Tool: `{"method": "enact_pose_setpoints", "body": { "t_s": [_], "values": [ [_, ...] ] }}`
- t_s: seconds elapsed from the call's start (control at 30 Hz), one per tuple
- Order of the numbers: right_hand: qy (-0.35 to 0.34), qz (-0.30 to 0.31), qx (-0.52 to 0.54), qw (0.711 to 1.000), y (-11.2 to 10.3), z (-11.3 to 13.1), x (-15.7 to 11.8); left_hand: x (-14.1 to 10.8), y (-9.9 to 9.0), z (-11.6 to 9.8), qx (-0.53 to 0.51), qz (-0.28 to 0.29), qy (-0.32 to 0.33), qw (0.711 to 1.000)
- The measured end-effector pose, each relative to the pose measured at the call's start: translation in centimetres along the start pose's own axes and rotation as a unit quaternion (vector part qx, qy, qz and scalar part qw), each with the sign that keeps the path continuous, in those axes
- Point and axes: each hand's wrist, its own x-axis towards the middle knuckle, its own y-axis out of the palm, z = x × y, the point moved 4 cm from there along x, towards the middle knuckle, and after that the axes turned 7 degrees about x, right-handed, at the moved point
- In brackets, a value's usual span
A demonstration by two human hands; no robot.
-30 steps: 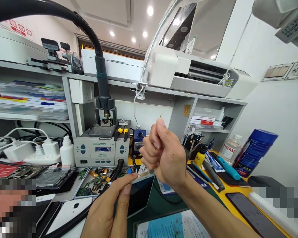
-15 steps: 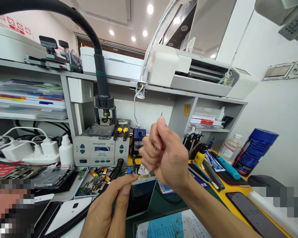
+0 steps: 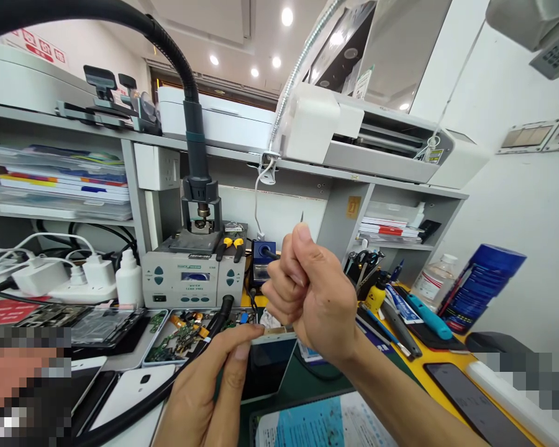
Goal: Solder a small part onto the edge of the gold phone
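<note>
- It's bright in here, white light falling from round ceiling lamps [image 3: 287,16] that glow as plain discs.
- Bright spots glare off the glossy panel [image 3: 412,56] high on the right.
- Below the grey shelf [image 3: 317,168], shade gathers, deepest around the cables at left.
- The phone screen [image 3: 268,369] shows dark, with a dull sheen.
- The right hand [image 3: 312,292] is evenly lit and fairly crisp.
- Small print on the blue can [image 3: 487,285] is too soft to read.
- Edges stretch and lean outward; coarse blocks mask both lower sides.
</note>
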Motion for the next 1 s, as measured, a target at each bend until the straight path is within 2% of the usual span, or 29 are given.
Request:
{"method": "enact_pose_setpoints", "body": {
  "t_s": [0.27,0.43,0.57,0.8,1.0],
  "values": [
    [-0.008,-0.008,0.0,1.0,0.0,0.0,0.2,0.1,0.1,0.2,0.012,0.016,-0.027,0.999],
    [-0.011,0.012,0.003,1.0,-0.4,0.4,0.5,-0.3,-0.1,0.7,0.036,0.012,-0.04,0.999],
    [-0.016,0.028,0.013,0.999,-0.7,0.7,0.6,-0.3,-0.1,0.9,0.027,0.006,-0.028,0.999],
    [0.01,0.019,0.041,0.999,-0.6,0.0,0.5,-0.2,0.2,1.3,0.014,-0.003,0.004,1.0],
    [0.006,0.025,0.042,0.999,-0.7,0.0,0.6,-0.2,0.2,1.8,0.029,-0.002,0.004,1.0]
  ]
}}
